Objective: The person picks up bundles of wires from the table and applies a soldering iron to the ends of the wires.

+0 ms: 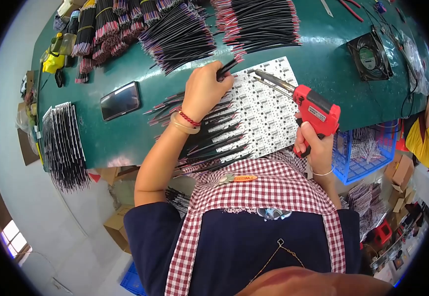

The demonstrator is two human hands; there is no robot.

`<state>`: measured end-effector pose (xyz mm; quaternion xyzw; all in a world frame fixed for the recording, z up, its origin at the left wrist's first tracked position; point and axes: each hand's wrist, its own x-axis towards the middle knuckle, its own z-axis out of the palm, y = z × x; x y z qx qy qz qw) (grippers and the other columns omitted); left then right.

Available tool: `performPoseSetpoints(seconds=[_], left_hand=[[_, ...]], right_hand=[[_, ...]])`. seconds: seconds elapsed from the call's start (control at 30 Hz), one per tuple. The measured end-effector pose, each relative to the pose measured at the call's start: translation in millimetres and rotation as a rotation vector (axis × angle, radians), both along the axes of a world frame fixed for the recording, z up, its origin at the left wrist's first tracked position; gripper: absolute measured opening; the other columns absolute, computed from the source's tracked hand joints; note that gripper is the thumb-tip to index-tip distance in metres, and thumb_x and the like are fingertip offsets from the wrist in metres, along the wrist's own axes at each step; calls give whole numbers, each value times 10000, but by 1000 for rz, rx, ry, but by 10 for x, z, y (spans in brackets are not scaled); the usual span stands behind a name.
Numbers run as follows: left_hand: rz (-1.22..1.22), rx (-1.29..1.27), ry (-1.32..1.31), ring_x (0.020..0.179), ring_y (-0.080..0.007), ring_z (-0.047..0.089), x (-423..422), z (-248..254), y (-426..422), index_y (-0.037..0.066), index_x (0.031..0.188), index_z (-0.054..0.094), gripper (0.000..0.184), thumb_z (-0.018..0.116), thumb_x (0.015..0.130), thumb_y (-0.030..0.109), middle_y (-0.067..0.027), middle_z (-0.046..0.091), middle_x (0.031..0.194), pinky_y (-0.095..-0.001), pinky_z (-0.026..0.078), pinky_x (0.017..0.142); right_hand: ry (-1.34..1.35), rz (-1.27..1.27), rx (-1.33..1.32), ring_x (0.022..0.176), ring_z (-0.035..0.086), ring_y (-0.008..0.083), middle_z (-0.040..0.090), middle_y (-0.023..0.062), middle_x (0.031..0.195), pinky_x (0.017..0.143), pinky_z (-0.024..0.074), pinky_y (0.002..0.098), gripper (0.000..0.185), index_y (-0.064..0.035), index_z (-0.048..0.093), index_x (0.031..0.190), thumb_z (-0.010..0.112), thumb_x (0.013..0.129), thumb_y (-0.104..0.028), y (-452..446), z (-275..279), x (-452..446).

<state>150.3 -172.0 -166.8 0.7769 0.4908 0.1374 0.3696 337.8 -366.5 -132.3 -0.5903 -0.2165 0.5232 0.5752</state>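
My left hand (205, 89) pinches a short black wire (227, 68) with a red end, above the upper left part of a white circuit board panel (266, 106). My right hand (313, 145) is wrapped round the handle of a red and black soldering gun (318, 111). The gun's metal tip points up and left over the panel's top part. Several black wires (214, 140) lie in rows along the panel's left side, their ends over it. Whether the tip touches the panel I cannot tell.
Wire bundles (180, 37) and a wide pile of black and red wires (259, 24) lie at the back of the green table (323, 54). A phone (120, 101) and more wires (65, 143) are at left. A black fan (370, 56) stands right, above a blue crate (362, 170).
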Motion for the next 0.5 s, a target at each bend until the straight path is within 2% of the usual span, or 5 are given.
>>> performPoseSetpoints(seconds=[0.13,0.4,0.5], left_hand=[[-5,45,89,651,-369,605,36,-1,-5,-4,769,643,220,672,732,211,-195,610,664,-424,476,605],[3,47,109,670,-376,606,51,-56,12,-16,736,645,237,679,725,218,-207,612,683,-434,480,611],[-4,39,104,667,-380,602,61,-51,21,-19,726,640,235,677,722,214,-210,606,676,-437,478,608]], right_hand=[[-41,59,-68,422,411,70,462,9,543,423,368,229,239,61,518,1087,512,907,-97,79,-45,-45],[-101,67,-80,430,445,73,488,11,546,427,384,227,185,57,557,996,547,889,-93,114,-129,-51],[-121,56,-109,432,452,77,481,4,535,429,383,228,133,33,565,914,549,889,-96,118,-130,-45]])
